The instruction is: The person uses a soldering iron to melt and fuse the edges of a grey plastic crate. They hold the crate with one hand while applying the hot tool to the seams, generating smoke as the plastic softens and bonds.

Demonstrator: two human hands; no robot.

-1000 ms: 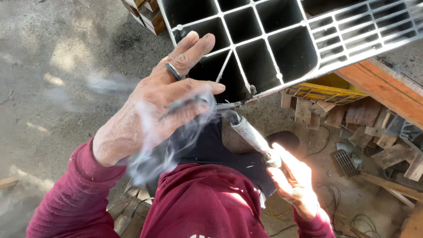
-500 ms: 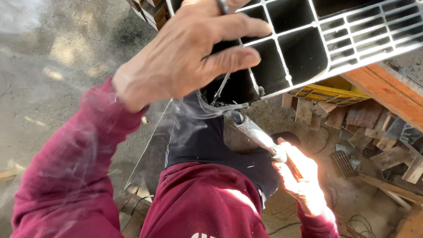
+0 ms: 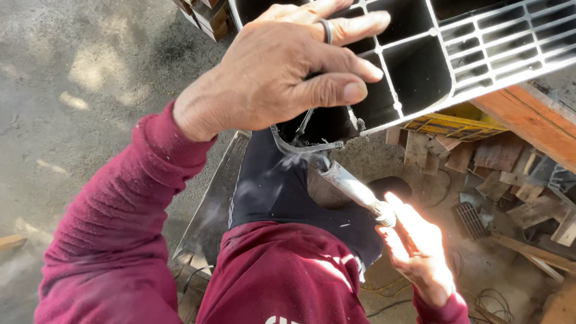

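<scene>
At the lower corner of the white gridded panel [image 3: 456, 54], where its dark cells ended, your left hand [image 3: 282, 78] lay spread and pressed flat over the frame, fingers splayed wide, a ring on one finger, gripping nothing but bracing the piece. Your right hand [image 3: 420, 252] was closed round the handle end of a long metal tool [image 3: 354, 189], whose tip met the panel's underside edge just below your left palm. Thin smoke [image 3: 282, 174] rose at that contact point, so heat or friction was evidently being applied there. A curled strip [image 3: 300, 147] of the edge material hung loose beside the tip, which I judged to mean the corner was partly worked, not finished; the remaining ribs along the frame looked untouched. I could not tell whether the tool was cutting or fusing, as the tip was hidden. Scrap wood blocks [image 3: 456, 156] and a yellow level [image 3: 450, 123] lay under the panel's far side, with cables [image 3: 492, 300] on the ground near your right hand. Sunlight washed out that hand's detail.
</scene>
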